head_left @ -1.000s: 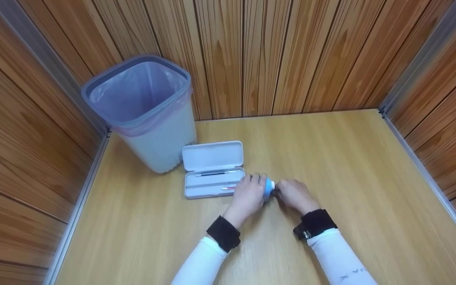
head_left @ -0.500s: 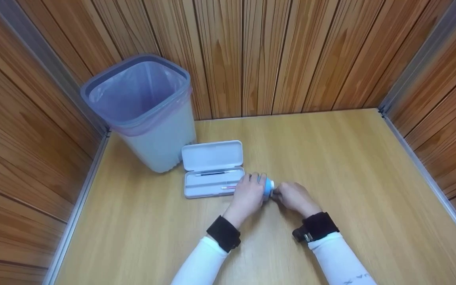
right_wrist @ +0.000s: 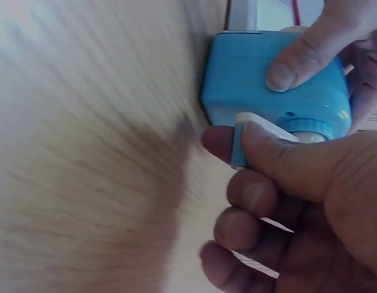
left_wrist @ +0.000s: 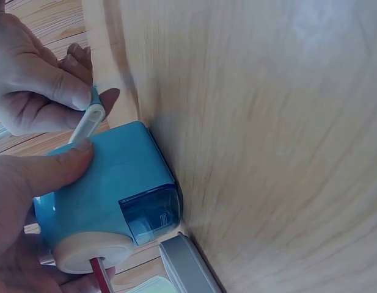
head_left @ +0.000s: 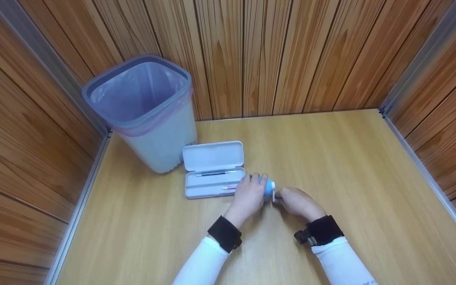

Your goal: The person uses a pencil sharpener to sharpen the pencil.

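A blue crank pencil sharpener stands on the table, with a red pencil in its cream-coloured front opening. My left hand grips the sharpener's body, its thumb lying along the blue casing. On the other side, my right hand pinches the blue knob of the white crank arm between thumb and forefinger. The crank points down toward the table in the head view. Left of the sharpener lies an open white pencil case; the pencil's far end reaches over it. My left hand hides most of the sharpener in the head view.
In the case's upper compartment lies a dark pen. A lined waste bin stands behind the case to the left. Wooden panel walls enclose the table at the back and on both sides.
My right hand has moved slightly down toward the table's front edge, turning the crank so that its white arm now shows pointing down. The left hand keeps its hold on the sharpener.
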The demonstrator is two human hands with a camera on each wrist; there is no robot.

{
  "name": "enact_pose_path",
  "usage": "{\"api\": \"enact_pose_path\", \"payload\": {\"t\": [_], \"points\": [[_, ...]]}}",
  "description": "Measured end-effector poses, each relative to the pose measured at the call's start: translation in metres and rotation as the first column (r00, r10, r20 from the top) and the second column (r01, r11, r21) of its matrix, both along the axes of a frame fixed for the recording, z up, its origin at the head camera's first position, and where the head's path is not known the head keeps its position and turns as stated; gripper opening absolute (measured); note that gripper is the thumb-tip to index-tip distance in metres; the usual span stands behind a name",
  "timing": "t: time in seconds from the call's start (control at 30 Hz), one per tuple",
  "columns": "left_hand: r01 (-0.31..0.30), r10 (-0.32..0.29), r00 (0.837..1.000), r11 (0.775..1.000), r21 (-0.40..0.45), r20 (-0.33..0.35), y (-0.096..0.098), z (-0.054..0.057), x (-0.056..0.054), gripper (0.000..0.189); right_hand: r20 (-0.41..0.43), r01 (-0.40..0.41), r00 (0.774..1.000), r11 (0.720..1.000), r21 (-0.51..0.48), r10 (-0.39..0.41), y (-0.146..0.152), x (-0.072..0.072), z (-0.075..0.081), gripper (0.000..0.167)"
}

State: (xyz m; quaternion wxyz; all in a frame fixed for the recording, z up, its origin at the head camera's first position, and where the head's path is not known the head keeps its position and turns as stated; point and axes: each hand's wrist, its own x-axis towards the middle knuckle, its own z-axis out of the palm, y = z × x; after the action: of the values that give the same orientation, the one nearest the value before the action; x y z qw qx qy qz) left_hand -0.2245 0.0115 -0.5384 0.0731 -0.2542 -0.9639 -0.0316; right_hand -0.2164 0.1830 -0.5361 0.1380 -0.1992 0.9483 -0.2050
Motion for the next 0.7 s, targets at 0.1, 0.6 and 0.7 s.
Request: {"api": "enact_pose_path", "payload": {"t": [0.1,0.6,0.7], "points": [[-0.010,0.010,0.999,1.000,0.016,0.036,0.000,0.001,0.000,0.052,-0.001,-0.006,1.000,1.000,-0.015,0.005,0.001,0.004,0.002,0.011],[-0.014,0.009,0.995,0.999,0.050,0.099,0.000,0.005,0.000,0.055,0.071,-0.056,0.996,0.998,-0.018,0.057,0.002,0.012,0.015,0.012],[-0.023,0.018,0.995,0.998,0.053,0.101,0.000,0.006,-0.001,0.055,0.099,-0.041,0.994,0.999,-0.016,0.042,0.001,0.012,0.020,0.014]]}}
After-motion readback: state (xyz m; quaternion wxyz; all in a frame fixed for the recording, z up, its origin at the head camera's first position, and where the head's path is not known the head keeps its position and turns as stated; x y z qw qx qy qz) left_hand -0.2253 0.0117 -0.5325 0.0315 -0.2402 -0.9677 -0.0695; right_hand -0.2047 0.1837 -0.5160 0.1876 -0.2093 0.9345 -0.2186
